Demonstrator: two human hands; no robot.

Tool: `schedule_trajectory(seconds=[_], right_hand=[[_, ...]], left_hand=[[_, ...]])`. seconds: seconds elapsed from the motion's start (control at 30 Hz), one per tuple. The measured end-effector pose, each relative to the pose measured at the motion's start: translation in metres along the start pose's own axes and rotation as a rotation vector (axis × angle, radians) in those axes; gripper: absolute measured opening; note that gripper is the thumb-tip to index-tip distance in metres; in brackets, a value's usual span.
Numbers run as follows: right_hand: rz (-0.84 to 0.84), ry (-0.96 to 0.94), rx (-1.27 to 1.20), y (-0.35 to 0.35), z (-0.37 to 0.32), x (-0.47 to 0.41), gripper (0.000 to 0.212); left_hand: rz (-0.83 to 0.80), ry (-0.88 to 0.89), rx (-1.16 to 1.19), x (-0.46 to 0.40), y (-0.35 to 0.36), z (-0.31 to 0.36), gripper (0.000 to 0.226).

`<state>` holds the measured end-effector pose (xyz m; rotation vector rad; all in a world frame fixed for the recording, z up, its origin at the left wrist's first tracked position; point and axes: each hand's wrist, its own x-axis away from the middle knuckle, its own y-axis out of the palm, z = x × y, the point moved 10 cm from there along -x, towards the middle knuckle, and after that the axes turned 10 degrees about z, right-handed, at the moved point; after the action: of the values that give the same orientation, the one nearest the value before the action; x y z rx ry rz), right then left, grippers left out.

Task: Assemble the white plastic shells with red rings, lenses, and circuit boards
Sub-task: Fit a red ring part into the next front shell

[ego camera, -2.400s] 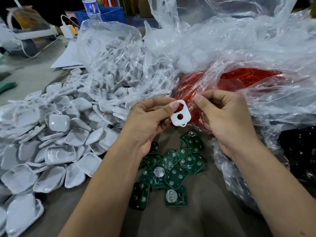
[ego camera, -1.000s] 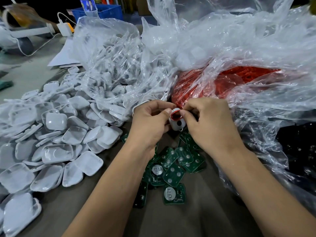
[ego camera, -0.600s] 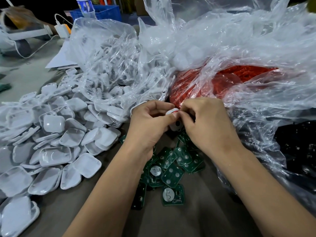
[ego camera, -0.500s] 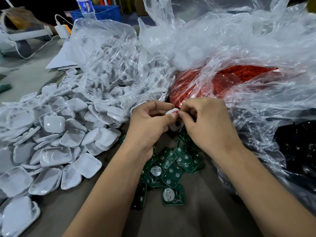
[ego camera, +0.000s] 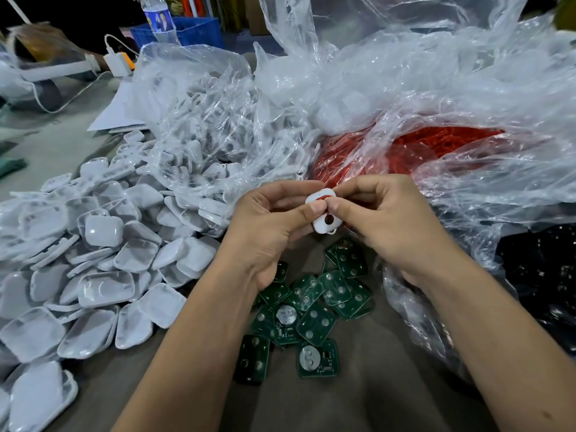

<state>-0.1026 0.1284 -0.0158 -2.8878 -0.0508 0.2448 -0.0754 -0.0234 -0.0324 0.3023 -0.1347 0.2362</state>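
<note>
**Shell with red ring held between both hands**

The left hand (ego camera: pixel 265 226) is gripping a small white plastic shell with rounded corners (ego camera: pixel 324 221), its thumb lying across the shell's face and its fingers curled behind. The right hand (ego camera: pixel 386 219) is pinching the same shell at its upper edge, thumb tip meeting the left thumb tip. A thin red ring (ego camera: pixel 321 198) is showing at the top of the shell, just under the fingertips; how far it is seated I cannot tell. A dark round hole is visible lower on the shell's face.

The shell is being held above the grey-brown tabletop (ego camera: pixel 367 400), in front of a clear plastic bag of red rings (ego camera: pixel 436 145). Directly below the hands a scatter of green square circuit boards (ego camera: pixel 311 310) is lying on the table. To the left, a loose heap of white plastic shells (ego camera: pixel 103 266) is spreading out from a second clear plastic bag (ego camera: pixel 199 120). At far right, a bag of black parts (ego camera: pixel 542 269) is sitting, contents indistinct.
</note>
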Motion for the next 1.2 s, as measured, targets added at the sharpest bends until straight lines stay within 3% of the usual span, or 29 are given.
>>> schedule_trajectory(seconds=[0.2, 0.4, 0.53, 0.7, 0.9, 1.2], right_hand=[[0.051, 0.089, -0.202, -0.004, 0.008, -0.001, 0.007], [-0.005, 0.189, -0.276, 0.0, 0.012, 0.001, 0.008], [-0.065, 0.251, -0.332, 0.004, 0.012, 0.004, 0.014], [-0.125, 0.298, -0.354, 0.008, 0.013, 0.007, 0.02], [-0.146, 0.3, -0.343, 0.009, 0.014, 0.007, 0.013], [-0.175, 0.283, -0.332, 0.011, 0.014, 0.007, 0.013]], left_hand=[[0.109, -0.067, -0.01, -0.002, -0.011, -0.008, 0.03], [0.015, -0.141, -0.003, 0.0, -0.003, -0.01, 0.016], [-0.021, -0.156, 0.005, 0.001, -0.001, -0.009, 0.019], [-0.034, -0.164, 0.021, 0.002, 0.002, -0.009, 0.027], [-0.029, -0.139, 0.016, 0.002, 0.003, -0.006, 0.031], [-0.063, -0.199, 0.054, 0.004, 0.008, -0.013, 0.015]])
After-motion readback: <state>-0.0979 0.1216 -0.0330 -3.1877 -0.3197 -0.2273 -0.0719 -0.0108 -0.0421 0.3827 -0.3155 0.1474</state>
